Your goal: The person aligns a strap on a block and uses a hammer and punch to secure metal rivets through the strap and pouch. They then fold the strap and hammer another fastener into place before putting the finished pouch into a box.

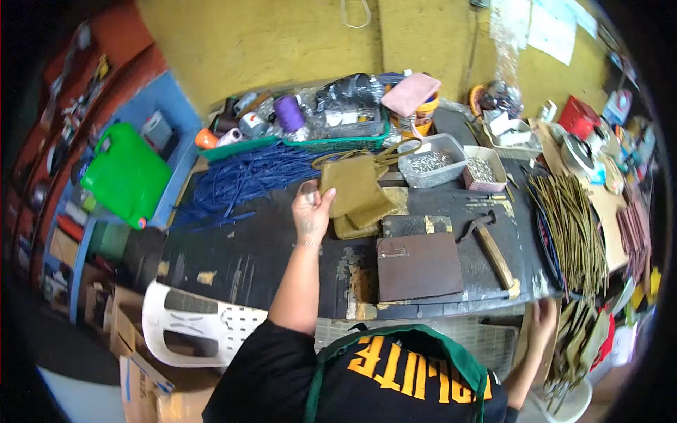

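Observation:
My left hand point(310, 211) is closed on the left edge of an olive-green flat bag point(349, 180), thumb on top. The bag is tilted up over other olive pieces point(356, 227), and a thin olive strap loops behind it. Low at the right, past the table's front edge, is my right hand point(543, 321); its fingers are smeared and I cannot see anything in them. Nearest to it hang olive strapped pieces point(582, 335). Between my hands lie a brown board point(419, 268) and a wooden-handled hammer point(493, 254).
Blue strips point(247, 176) cover the table's back left, before a green basket point(345, 143) of supplies. Clear tubs of metal bits, one a plastic tub point(431, 161), stand behind the board. Olive strips point(575, 233) lie at right. A white chair point(190, 324) stands at front left.

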